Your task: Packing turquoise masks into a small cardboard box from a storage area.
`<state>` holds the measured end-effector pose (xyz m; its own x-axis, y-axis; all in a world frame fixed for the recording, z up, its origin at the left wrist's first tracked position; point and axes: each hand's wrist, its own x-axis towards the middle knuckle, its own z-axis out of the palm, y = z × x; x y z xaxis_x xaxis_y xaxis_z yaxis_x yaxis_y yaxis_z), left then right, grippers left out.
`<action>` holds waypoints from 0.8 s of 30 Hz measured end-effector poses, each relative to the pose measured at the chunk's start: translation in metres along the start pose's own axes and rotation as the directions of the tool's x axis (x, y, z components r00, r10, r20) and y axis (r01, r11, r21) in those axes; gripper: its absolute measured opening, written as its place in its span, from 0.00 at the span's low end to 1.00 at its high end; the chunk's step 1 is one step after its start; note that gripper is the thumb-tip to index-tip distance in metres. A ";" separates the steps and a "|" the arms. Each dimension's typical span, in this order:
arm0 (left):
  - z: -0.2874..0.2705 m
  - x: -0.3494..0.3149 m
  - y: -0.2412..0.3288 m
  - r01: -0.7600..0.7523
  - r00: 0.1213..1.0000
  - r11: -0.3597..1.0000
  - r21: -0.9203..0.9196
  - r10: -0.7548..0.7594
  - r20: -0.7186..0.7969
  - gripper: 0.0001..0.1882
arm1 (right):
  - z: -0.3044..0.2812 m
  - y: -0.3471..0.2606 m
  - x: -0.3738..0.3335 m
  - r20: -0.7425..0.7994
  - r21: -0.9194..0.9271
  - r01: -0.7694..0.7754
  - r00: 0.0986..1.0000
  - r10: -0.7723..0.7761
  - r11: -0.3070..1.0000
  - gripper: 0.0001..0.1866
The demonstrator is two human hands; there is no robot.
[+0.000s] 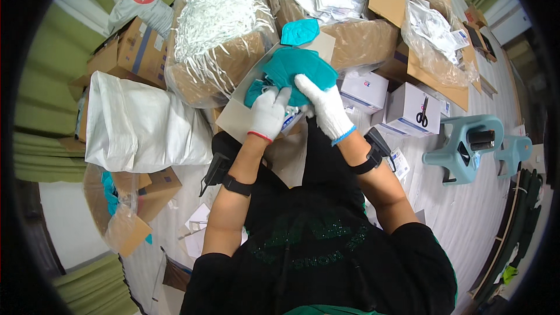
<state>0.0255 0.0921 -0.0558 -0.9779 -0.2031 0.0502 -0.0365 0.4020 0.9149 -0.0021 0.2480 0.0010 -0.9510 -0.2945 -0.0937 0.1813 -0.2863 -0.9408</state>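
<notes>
Head view: we grip a stack of teal masks (294,70) with both gloved hands, left hand (268,114) and right hand (325,108) clamped on its lower edge, over a grey card (236,119). Box of white strips (219,17) behind, scissors (422,112) right.

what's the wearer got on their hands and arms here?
White knit gloves on both: left hand has a red cuff edge, right hand a blue one. Each forearm carries a black wrist strap with a small black device. Short black sleeves; forearms otherwise bare.
</notes>
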 end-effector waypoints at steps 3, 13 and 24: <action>-0.008 -0.002 0.007 0.001 1.000 0.999 0.054 -0.001 0.007 0.21 | -0.009 0.018 0.006 0.006 -0.270 0.165 0.985 -0.170 0.948 0.17; 0.003 0.053 -0.004 0.108 0.883 0.979 -0.172 -0.174 -0.436 0.15 | 0.021 0.041 -0.005 0.099 -0.681 0.219 0.973 -0.207 0.699 0.17; -0.131 0.097 -0.115 0.039 0.858 0.968 0.248 0.095 -0.505 0.20 | -0.041 0.035 -0.056 -0.016 -0.366 -0.158 0.986 0.163 0.917 0.17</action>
<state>-0.0384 -0.0909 -0.1033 -0.7382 -0.5873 0.3319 -0.1249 0.6025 0.7883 0.0472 0.2917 -0.0396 -0.9125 -0.3231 -0.2510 0.2246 0.1173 -0.9674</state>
